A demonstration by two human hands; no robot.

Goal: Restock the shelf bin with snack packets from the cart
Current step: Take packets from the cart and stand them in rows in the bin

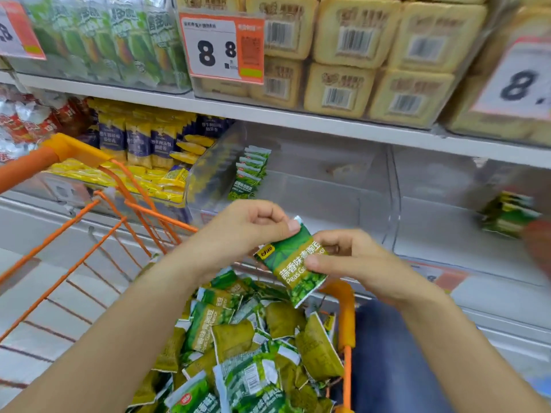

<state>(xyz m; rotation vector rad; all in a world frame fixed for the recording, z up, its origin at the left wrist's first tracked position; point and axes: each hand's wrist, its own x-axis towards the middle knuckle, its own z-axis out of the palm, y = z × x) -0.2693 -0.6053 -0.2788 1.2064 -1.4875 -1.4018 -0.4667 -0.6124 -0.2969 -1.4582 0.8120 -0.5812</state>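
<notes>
Both hands hold one green pea snack packet (293, 263) above the cart. My left hand (250, 225) pinches its top corner, and my right hand (351, 257) grips its right edge with thumb on the front. Below lies a heap of green snack packets (250, 347) in the orange wire cart (119, 216). Behind the hands stands the clear shelf bin (322, 180), with a short row of the same green packets (250, 171) upright at its left side.
A neighbouring bin to the left holds yellow and blue packets (149, 147). Another person's blurred hand (536, 245) holds green packets (507, 213) at the right bin. The upper shelf carries biscuit packs (357, 55) and price tags (222, 47).
</notes>
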